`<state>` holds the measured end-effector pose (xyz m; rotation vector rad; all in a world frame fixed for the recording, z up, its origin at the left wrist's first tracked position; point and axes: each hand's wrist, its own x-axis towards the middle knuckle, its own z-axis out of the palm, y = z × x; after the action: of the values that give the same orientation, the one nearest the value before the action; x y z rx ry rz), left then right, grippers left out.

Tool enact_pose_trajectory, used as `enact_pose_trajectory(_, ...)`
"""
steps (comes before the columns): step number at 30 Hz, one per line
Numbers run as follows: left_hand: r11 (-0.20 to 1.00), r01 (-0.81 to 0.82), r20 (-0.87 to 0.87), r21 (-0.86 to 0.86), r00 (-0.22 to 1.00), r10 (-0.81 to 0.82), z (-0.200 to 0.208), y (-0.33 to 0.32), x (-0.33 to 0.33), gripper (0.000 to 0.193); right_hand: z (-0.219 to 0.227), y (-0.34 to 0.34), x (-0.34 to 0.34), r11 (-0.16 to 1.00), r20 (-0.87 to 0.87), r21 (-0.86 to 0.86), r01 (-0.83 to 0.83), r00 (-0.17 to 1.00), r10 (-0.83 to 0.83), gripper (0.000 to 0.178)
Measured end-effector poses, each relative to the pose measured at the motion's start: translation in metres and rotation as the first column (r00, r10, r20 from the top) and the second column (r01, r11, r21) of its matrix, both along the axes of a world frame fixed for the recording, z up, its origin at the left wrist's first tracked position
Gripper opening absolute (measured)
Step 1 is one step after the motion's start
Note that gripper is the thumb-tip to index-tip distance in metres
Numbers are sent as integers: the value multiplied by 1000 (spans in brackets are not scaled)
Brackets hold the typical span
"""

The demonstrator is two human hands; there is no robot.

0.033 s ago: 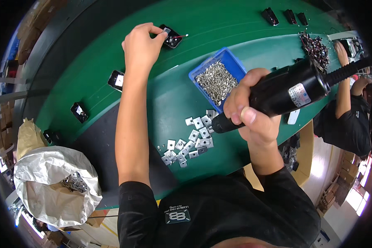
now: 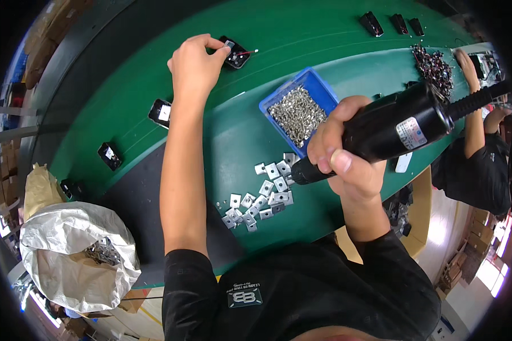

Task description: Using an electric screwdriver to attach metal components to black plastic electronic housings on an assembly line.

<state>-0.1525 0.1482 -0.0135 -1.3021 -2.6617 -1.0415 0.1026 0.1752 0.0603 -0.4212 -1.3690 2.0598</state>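
Note:
My left hand (image 2: pixel 196 65) reaches over the green belt, thumb and fingertips pinched on a small square metal plate (image 2: pixel 228 44) at a black plastic housing (image 2: pixel 237 58). From that housing a short red wire with a white end sticks out. My right hand (image 2: pixel 350 162) is wrapped round a black electric screwdriver (image 2: pixel 384 126), its tip pointing left above a scatter of silver square plates with holes (image 2: pixel 265 188). Behind the tip stands a blue bin (image 2: pixel 325 94) of small metal screws (image 2: pixel 296 113). Fingers partly hide the plate in my left hand.
More black housings (image 2: pixel 160 113) lie on the belt (image 2: pixel 301 28) at left and far right. A white sack (image 2: pixel 74 219) with metal parts stands at left. Right are a wire pile (image 2: pixel 433 71), a co-worker's arm (image 2: pixel 473 122) and a cardboard box (image 2: pixel 420 219).

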Motion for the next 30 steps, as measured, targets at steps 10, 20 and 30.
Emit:
enact_pose_trajectory(10, 990, -87, 106, -111, 989, 99, -13, 14, -1, 24, -5, 8, 1, 997, -71, -76, -13, 997, 8, 48)
enact_pose_trajectory(20, 986, 161, 143, -46, 978, -153, 18, -31, 17, 25, -3, 6, -1, 1000, -33, -8, -4, 999, 3, 51)
enact_pose_trajectory(30, 997, 75, 153, 16, 985, -76, 14, -124, 95, 35, 3, 5, -7, 989, -197, 55, -135, 970, 143, 54)
